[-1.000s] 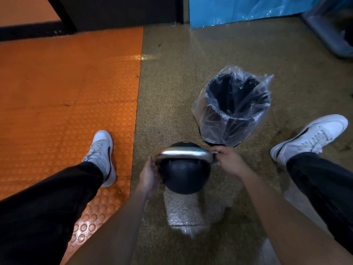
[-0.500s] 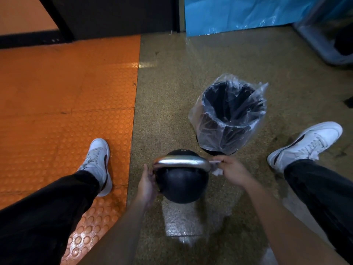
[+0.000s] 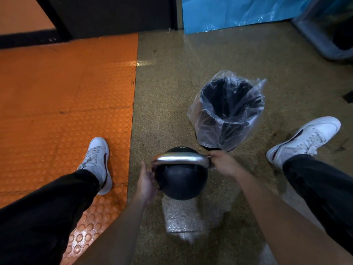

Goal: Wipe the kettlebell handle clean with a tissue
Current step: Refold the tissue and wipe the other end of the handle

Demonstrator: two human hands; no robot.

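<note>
From the head view I see the kettlebell (image 3: 181,180) sitting on the speckled floor (image 3: 248,54) between my two feet, just in front of a lined bin (image 3: 229,113). I judge it dense and heavy, rigid iron that will not shift under a wipe; its bare metal handle (image 3: 180,158) looks smooth and shiny, so probably slick under paper. The handle stands on top of the ball, arching upward, and its long axis runs left to right across my view. My left hand (image 3: 146,181) rests against the left side of the ball below the handle's left end, fingers curved to the ball, steadying it. My right hand (image 3: 222,163) is curled at the handle's right end, pinching what I take to be the tissue (image 3: 212,166), mostly hidden, only a pale scrap showing. The tissue is soft and tears easily, so I would keep it bunched and wrapped round the bar.
</note>
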